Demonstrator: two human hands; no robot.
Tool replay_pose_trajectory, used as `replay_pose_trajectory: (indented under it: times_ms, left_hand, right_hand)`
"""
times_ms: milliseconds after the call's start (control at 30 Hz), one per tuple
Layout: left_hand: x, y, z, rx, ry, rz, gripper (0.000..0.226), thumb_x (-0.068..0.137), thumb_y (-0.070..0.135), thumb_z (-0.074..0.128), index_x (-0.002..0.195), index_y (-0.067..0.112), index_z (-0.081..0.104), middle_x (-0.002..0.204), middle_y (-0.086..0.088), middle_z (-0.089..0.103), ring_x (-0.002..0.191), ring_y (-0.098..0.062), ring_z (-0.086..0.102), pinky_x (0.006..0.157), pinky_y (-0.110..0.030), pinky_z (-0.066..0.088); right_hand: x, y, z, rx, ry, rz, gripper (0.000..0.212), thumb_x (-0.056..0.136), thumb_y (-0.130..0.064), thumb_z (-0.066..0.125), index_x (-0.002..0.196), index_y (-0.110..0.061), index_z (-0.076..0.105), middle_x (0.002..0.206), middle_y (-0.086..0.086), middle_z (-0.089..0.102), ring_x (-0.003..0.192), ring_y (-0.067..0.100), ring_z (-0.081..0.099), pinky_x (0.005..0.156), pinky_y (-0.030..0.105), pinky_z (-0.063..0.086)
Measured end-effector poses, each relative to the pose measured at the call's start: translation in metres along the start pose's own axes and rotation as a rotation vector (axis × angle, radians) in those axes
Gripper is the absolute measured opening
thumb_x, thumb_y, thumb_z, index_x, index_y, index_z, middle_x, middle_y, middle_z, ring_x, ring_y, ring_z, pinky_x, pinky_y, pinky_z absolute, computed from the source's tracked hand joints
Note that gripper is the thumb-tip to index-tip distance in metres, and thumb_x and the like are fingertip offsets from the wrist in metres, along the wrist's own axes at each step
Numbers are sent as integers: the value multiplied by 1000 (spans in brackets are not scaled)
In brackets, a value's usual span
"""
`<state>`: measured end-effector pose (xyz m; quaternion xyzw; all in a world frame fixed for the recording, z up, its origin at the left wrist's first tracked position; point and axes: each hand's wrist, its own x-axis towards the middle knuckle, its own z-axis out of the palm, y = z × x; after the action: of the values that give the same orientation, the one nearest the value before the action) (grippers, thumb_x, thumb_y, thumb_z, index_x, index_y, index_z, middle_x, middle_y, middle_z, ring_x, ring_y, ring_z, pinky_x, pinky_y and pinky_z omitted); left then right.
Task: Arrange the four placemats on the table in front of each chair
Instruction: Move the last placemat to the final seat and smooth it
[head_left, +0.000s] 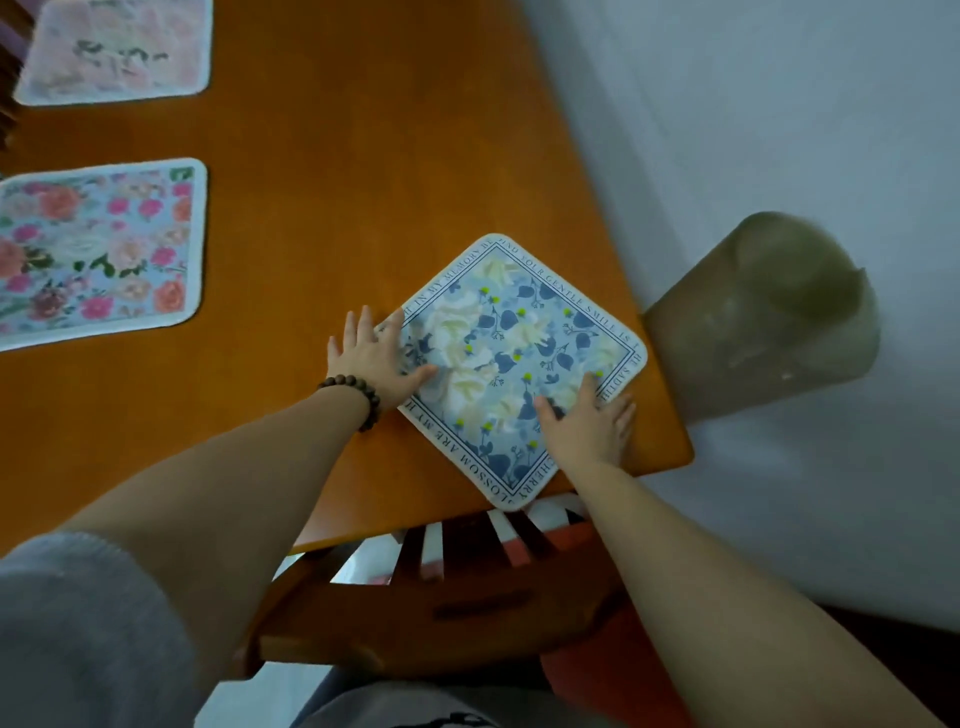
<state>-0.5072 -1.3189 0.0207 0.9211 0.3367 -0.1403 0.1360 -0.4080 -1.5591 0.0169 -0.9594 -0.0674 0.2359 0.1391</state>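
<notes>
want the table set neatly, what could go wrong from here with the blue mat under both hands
1. The blue placemat lies turned like a diamond, its near corner poking over the table edge above the chair; it could slide off or hang over.
2. Left hand and right hand press flat on opposite corners; uneven pushing may leave it crooked compared with the rose placemat and pink placemat, which lie square.

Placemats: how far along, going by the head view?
Two mats, pink and rose-print, lie flat across the table. Both hands, left and right, press the blue mat, still angled by the chair. Fourth mat not in view.
</notes>
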Motion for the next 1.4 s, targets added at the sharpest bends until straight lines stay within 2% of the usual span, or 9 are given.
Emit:
replay_pose_trajectory:
  times_ms: [167,333,500,633,767,967,1100,1267,1400]
  left_hand:
    - [20,-5,13,-4,-58,27,97,73,87,29,150,37,-2,159,-8,-7,145,-29,-6,114,-55,4]
    - [14,-14,21,-60,15,76,97,70,89,24,150,37,8,160,-4,1,145,-25,-3,115,-50,1]
    - [-6,-39,20,-105,25,95,88,76,83,32,149,38,13,159,-5,11,145,-23,5,115,-48,5]
    - [-32,-63,21,-123,59,61,82,80,76,40,148,36,19,155,-8,21,142,-26,15,113,-48,14]
    - [-63,-89,21,-149,122,49,75,81,67,50,145,34,30,142,-6,37,133,-26,28,106,-48,27]
    - [-101,-101,29,-84,92,106,75,80,71,40,146,36,29,133,1,42,125,-22,37,98,-41,34]
    - [-108,-97,32,-52,67,188,71,82,68,39,145,36,31,129,4,46,121,-19,39,97,-39,35]
    - [-93,-101,20,-13,165,163,70,83,67,39,141,28,40,123,1,51,117,-22,41,96,-40,32]
    - [-69,-107,4,8,202,138,72,82,67,43,143,29,36,140,-3,41,131,-26,29,104,-45,27]
  right_hand:
    - [6,-5,12,33,40,1,80,88,-68,36,151,-24,13,152,34,-8,142,42,-13,116,50,0]
    - [14,-19,18,56,72,-5,78,89,-66,40,151,-25,15,151,35,-11,141,44,-15,115,50,-4]
    - [31,-45,20,35,61,12,76,88,-67,39,150,-30,15,151,35,-13,139,50,-16,113,55,-6]
    - [48,-75,22,7,59,-114,72,89,-64,40,149,-29,21,152,33,-11,142,43,-12,114,50,-4]
    - [70,-117,23,-35,-2,-270,73,88,-66,40,149,-29,23,154,29,-11,143,39,-10,116,47,-2]
    - [102,-158,20,-194,-120,-493,82,83,-75,38,150,-33,19,157,22,-9,144,37,-6,117,47,4]
    - [109,-165,16,-276,-182,-520,84,84,-75,38,152,-33,12,158,17,-10,145,35,-8,117,48,5]
    - [86,-152,17,-252,-83,-559,84,86,-72,36,152,-29,8,157,19,-12,144,34,-13,115,51,-2]
    - [51,-132,23,-278,1,-568,81,88,-69,34,153,-28,6,157,19,-15,143,34,-17,113,55,-6]
